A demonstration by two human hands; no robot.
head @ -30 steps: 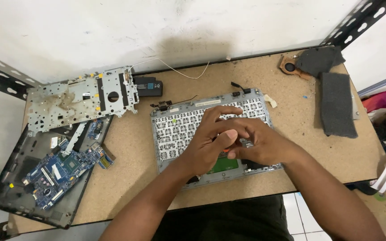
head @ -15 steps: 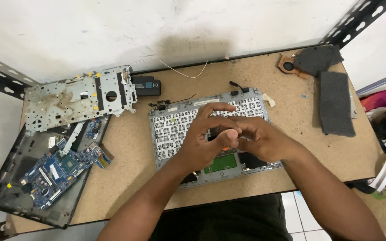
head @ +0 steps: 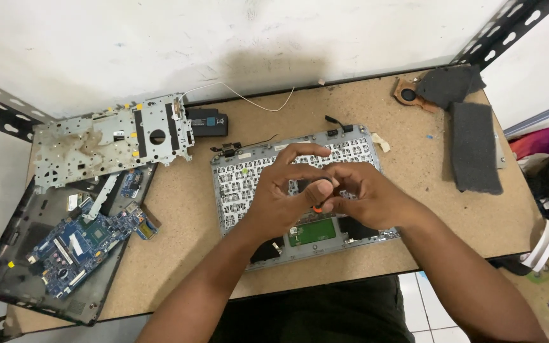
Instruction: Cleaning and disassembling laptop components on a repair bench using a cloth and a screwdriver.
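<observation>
Screwdriver [head: 318,202], seemingly upright, between both hands.

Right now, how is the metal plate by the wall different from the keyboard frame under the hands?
The metal plate is bare, stained and untouched; the keyboard frame shows rows of key holes and a green board, with both hands working above it. The metal plate partly overlaps a black laptop base. Both are grey and lie flat.

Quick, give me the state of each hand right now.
Left hand: fingers curled, pinching a small orange-tipped part over the keyboard frame.
Right hand: curled, fingertips meeting the same part; who holds it cannot be told.
</observation>
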